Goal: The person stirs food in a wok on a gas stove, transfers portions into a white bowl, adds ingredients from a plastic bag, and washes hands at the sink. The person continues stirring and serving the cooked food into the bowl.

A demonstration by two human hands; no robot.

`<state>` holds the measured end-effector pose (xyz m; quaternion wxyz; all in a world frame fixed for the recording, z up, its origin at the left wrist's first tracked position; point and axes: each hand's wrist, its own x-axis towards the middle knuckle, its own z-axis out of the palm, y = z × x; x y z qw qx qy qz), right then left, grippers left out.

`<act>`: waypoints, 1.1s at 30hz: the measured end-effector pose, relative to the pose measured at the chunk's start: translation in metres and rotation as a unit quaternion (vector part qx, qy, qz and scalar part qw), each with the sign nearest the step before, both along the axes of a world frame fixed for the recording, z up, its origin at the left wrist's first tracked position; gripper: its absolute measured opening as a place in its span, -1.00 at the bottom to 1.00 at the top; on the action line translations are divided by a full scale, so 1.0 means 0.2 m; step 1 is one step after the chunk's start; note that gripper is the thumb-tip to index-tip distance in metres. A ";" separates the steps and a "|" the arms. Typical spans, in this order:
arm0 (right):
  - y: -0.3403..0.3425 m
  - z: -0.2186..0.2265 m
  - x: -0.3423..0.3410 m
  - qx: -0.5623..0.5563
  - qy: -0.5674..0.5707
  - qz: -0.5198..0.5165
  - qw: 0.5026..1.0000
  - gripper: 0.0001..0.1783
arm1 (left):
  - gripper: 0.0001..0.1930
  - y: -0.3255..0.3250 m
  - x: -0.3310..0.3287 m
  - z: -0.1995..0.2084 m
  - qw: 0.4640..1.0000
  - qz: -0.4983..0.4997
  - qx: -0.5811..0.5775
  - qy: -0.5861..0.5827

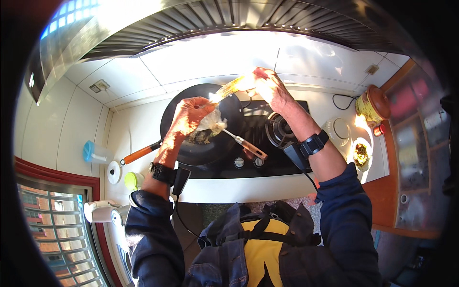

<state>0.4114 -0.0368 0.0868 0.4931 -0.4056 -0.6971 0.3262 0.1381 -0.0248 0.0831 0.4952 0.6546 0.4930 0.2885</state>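
Above a dark wok [201, 155] on the stove, my two hands stretch a thin, see-through piece that looks like a plastic bag [228, 90], glowing yellow in strong sunlight. My left hand [191, 115] pinches its lower left end, and my right hand [268, 87] grips the upper right end; glare washes out part of those fingers. Whitish, filmy material [213, 120] hangs or lies just below my left hand; I cannot tell whether it belongs to the bag. Dark food bits [198, 138] sit in the wok. A wooden-handled spatula [252, 148] leans over its right rim.
A bare gas burner [279, 129] is right of the wok. Farther right stand a white bowl [337, 131], a dish of chopped food [361, 154] and a lidded pot [373, 105]. At left are a white lid [114, 172], a blue-topped container [95, 152] and a kettle [98, 210].
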 end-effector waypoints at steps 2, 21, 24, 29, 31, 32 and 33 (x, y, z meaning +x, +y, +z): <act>-0.01 -0.04 0.11 0.123 -0.219 -0.057 0.966 -0.85 | -0.71 -0.01 0.07 0.05 1.000 0.009 0.018 0.008; -0.68 -0.16 0.76 -0.312 0.470 0.139 0.814 -0.48 | -0.67 -0.34 1.20 0.10 0.918 -0.072 -0.138 -0.365; -0.81 -0.17 0.97 -0.293 0.512 0.089 0.803 -0.57 | -0.69 -0.45 1.42 0.10 0.922 -0.106 -0.164 -0.335; -1.20 -0.22 1.29 -0.212 0.575 -0.050 0.789 -0.73 | -0.74 -0.65 1.80 0.02 0.964 -0.243 0.050 -0.096; -1.42 -0.26 1.35 -0.147 0.599 -0.097 0.781 -0.75 | -0.71 -0.76 1.97 -0.05 0.930 -0.339 0.094 -0.108; -1.54 -0.27 1.39 -0.142 0.610 -0.133 0.768 -0.75 | -0.72 -0.83 2.06 -0.09 0.907 -0.382 0.106 -0.141; -1.69 -0.30 1.43 -0.109 0.614 -0.134 0.771 -0.73 | -0.70 -0.88 2.16 -0.12 0.900 -0.408 0.087 -0.130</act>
